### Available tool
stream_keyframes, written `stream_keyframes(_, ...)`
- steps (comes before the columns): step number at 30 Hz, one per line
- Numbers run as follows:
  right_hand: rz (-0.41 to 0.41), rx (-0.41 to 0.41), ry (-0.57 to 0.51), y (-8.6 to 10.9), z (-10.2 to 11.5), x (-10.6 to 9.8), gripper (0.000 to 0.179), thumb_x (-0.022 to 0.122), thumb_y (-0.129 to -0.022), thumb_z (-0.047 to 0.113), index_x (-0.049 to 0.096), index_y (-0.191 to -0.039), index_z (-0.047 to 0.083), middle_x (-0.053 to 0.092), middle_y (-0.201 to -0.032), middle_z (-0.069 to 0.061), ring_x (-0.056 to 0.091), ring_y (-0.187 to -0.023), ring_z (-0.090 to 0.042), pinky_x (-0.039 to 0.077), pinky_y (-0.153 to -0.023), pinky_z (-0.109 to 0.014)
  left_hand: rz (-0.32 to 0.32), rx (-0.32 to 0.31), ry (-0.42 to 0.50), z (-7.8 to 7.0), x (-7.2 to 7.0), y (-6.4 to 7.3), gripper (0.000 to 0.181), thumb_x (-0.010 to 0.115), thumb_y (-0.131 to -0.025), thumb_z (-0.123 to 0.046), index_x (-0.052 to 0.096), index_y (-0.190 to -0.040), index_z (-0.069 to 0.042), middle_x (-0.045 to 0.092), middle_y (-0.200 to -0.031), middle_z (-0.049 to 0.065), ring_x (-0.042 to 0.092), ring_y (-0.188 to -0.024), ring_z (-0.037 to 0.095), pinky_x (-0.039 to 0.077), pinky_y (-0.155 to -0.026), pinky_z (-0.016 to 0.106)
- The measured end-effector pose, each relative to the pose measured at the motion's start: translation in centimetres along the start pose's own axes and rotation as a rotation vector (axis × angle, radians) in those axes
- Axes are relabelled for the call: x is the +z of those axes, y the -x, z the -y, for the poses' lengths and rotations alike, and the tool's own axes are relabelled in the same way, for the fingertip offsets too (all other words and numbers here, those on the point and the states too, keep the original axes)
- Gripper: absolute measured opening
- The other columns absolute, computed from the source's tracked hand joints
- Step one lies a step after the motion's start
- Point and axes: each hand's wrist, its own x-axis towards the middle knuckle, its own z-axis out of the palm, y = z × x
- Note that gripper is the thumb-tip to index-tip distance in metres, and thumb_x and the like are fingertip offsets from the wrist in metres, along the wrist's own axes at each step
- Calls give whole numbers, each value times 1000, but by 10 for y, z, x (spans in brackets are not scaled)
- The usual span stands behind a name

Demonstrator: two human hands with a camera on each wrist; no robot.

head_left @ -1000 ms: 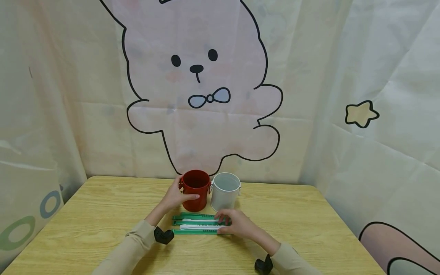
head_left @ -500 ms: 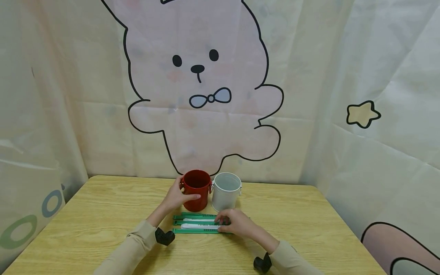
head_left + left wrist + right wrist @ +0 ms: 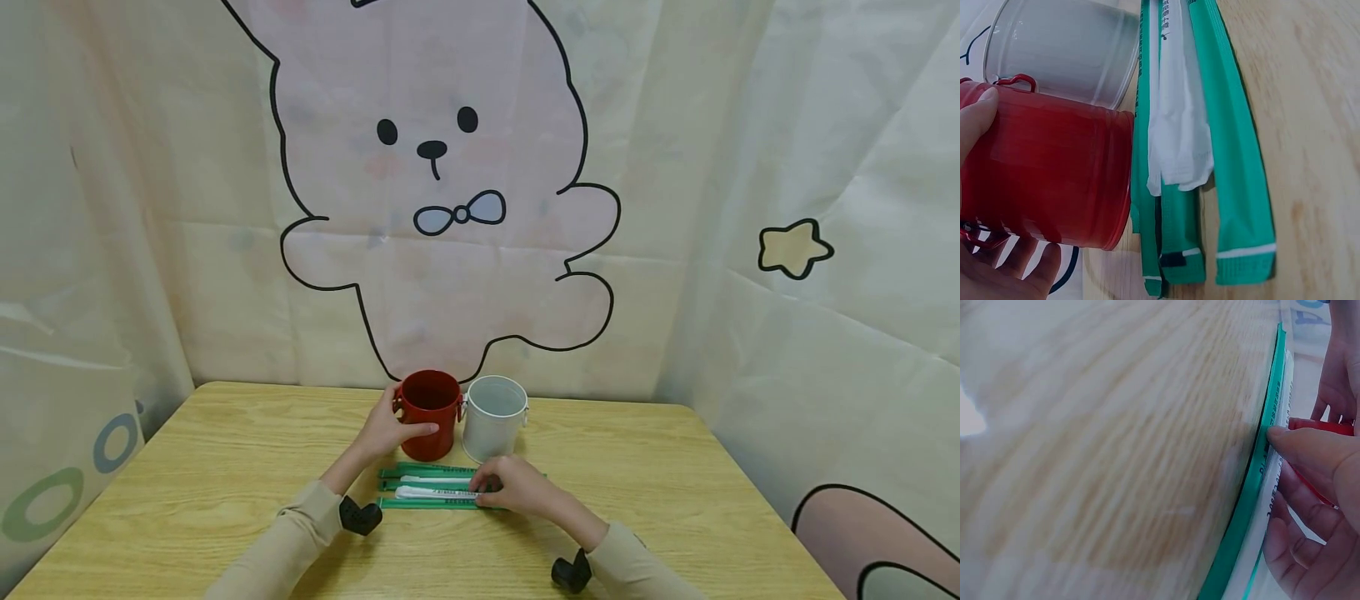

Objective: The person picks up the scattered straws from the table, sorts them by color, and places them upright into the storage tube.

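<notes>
L grip (image 3: 381,432) holds red cylindrical metal bucket (image 3: 429,429), upright on wood-grain worktop (image 3: 637,500). R grip (image 3: 517,487): narrow, apparently pinching 1 long white paper packet (image 3: 1182,119) amid flat green packets (image 3: 1235,144). Step (prob.): pick-up; next move needs level lift.

The red bucket (image 3: 1054,169) and white bucket (image 3: 491,429) are plain; green packets (image 3: 1238,175) and white packets (image 3: 1182,125) bear dark lettering.

From over here I can make out a beige left sleeve (image 3: 281,537), wrinkled near its cuff, a matching right sleeve (image 3: 636,565), and a small, angular black block (image 3: 360,517) at each wrist.
</notes>
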Motion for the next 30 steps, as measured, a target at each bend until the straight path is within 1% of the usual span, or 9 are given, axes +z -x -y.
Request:
stream_keyframes(6,5,-10,1,0,2,0,7,74,-83,11,73,-90,13,66,-77,8,50,-67,6,45,-60,-13,-24,3,1,26,2,-13,81,78,-79,-15,30,-143,-3,40,-146,19,35,-137,42,36,-109,56)
stream_keyframes(9,7,-10,3,1,4,-1,7,74,-83,10,73,-90,12,65,-76,9,49,-66,6,44,-60,-13,-29,8,-12,32,3,-16,82,80,-79,-19,31,-143,-6,42,-145,17,36,-136,40,37,-109,55)
stream_keyframes(16,21,18,2,3,6,-6,7,72,-84,11,73,-90,14,63,-76,10,48,-65,4,44,-57,-14,-25,0,-3,33,4,-16,84,81,-77,-22,31,-143,-9,42,-145,14,37,-136,37,39,-108,54)
stream_keyframes(20,13,28,1,5,7,-11,7,71,-85,12,72,-92,14,63,-76,10,49,-65,3,44,-57,-15,-20,-2,-2,34,4,-16,84,81,-77,-22,31,-143,-10,42,-145,13,37,-136,37,40,-108,53)
stream_keyframes(25,-20,24,2,6,12,-17,9,69,-85,11,71,-92,14,64,-78,8,51,-67,1,45,-61,-16,-23,2,-9,35,3,-17,83,81,-78,-23,30,-143,-10,42,-145,13,37,-136,37,40,-107,53)
stream_keyframes(30,-78,9,0,6,17,-25,8,70,-85,11,70,-92,15,65,-80,7,52,-70,1,45,-61,-17,-28,11,-4,35,2,-16,82,80,-79,-20,31,-143,-8,43,-144,14,38,-134,37,40,-107,53)
